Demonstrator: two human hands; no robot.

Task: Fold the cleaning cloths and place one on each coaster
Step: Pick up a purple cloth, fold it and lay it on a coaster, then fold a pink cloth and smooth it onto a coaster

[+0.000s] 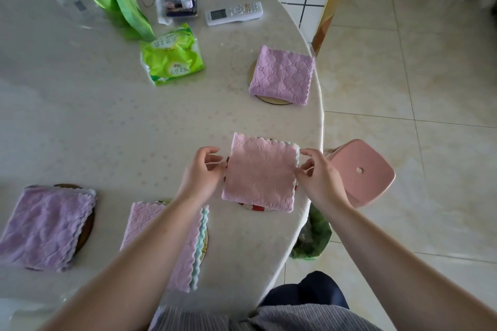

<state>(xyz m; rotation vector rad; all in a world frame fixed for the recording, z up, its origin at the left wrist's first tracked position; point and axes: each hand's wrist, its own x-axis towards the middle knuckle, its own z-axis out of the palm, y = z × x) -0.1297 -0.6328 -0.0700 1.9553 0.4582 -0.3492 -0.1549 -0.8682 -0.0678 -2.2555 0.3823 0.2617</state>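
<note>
A person's left hand (203, 169) and right hand (318, 169) sit at opposite side edges of a folded pink cloth (261, 172), the fingers curled in at its left and right borders and appearing to pinch them, as the square settles over a patterned coaster (251, 206) near the right edge of the table (134, 121); only a sliver of the coaster's red-and-white rim shows under the cloth's near edge. The step in hand looks like the placing of the last cloth, and the next move probably calls for little more than letting go of both edges and squaring the cloth so it covers the coaster evenly. The pink cloth is a soft, quilted square with scalloped edges and a pale green trim along its right side. Three others already lie on coasters: a lilac cloth (282, 75) at far right, a second pink cloth (161, 244) near centre, partly hidden by the left forearm, and a second lilac cloth (45, 226) at near left. Farther off lie a green packet (172, 56) and a white remote (234, 12).
</note>
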